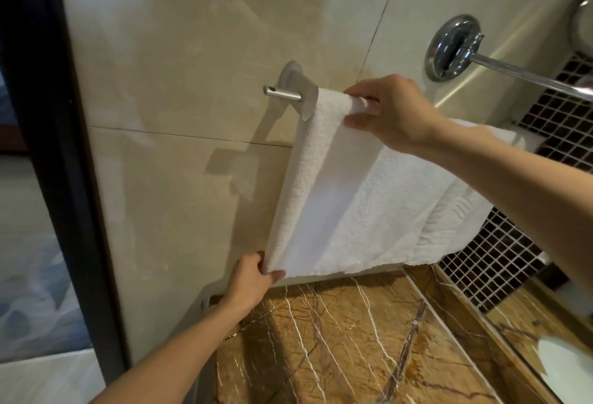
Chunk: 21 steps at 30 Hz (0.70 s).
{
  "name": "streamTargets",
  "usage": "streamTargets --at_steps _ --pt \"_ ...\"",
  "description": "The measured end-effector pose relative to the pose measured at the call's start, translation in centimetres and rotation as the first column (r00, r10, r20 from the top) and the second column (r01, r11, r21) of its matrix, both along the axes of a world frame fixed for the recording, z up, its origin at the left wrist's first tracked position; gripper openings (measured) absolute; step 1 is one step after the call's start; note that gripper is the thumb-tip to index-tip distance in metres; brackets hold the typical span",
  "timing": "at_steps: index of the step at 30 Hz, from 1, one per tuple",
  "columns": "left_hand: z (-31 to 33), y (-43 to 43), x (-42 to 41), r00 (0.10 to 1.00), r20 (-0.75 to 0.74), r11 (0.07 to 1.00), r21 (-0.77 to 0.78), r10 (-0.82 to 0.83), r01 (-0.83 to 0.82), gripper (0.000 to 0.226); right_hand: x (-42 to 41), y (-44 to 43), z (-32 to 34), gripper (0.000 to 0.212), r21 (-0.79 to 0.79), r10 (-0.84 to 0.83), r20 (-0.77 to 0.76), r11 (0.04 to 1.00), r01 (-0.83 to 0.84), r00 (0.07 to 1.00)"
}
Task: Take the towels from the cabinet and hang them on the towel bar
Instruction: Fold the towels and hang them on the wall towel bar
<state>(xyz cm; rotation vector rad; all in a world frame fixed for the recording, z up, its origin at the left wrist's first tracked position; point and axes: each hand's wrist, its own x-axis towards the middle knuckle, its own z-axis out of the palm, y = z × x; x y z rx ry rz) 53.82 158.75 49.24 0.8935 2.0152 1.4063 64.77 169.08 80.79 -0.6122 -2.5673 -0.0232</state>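
Nearest to me, my left hand (248, 278) has its grip closed on the bottom left corner of the white towel (346, 211), thumb in front and fingers behind the hem, just above the brown veined marble surface (337, 339). That corner is a good place to hold: the hem is doubled and gives the fingers something firm, while the terry pile should keep it from sliding out.

Further up, the towel hangs in a loose two-layer drape, one layer toward me and one toward the wall. I judge it soft and limp, with no stiffness of its own, so it will go wherever the two held points take it (and sag between them). It looks light enough for a pinch, though thick enough to bunch if pulled unevenly.

Beyond that, my right hand (394, 111) grips the fold at the top, fingers curled over it and thumb underneath, right where the cloth passes over the towel bar (282, 93). The bar's bare brushed end sticks out to the left of the towel at its wall mount.

Farthest off, a second towel (465, 208) appears to hang behind my right forearm, and a chrome wall fitting (452, 47) with a rod sits on the cream tiled wall (192, 34).
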Motion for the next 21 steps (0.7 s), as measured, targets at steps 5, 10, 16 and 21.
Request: streamTargets --at_steps 5,10,16,21 --pt "-0.1 0.0 -0.3 0.998 -0.050 0.999 0.005 0.032 -0.032 0.038 -0.3 -0.4 -1.2 0.035 0.030 -0.033 -0.130 0.999 0.038 0.991" --pt "0.0 -0.2 -0.4 0.987 -0.155 0.999 -0.010 0.037 -0.039 0.034 0.5 0.1 -0.6 0.043 -0.018 0.025 -0.008 1.000 -0.026 1.000" --pt "0.2 0.1 0.1 0.983 -0.178 0.998 -0.022 0.052 -0.057 0.032 0.9 -0.1 -1.3 0.037 0.027 0.060 -0.026 0.998 -0.059 0.998" --pt "0.1 0.0 0.3 0.985 -0.164 0.998 -0.026 0.057 -0.063 0.034 0.9 0.3 -1.6 0.032 0.025 0.068 -0.053 0.997 -0.067 0.996"
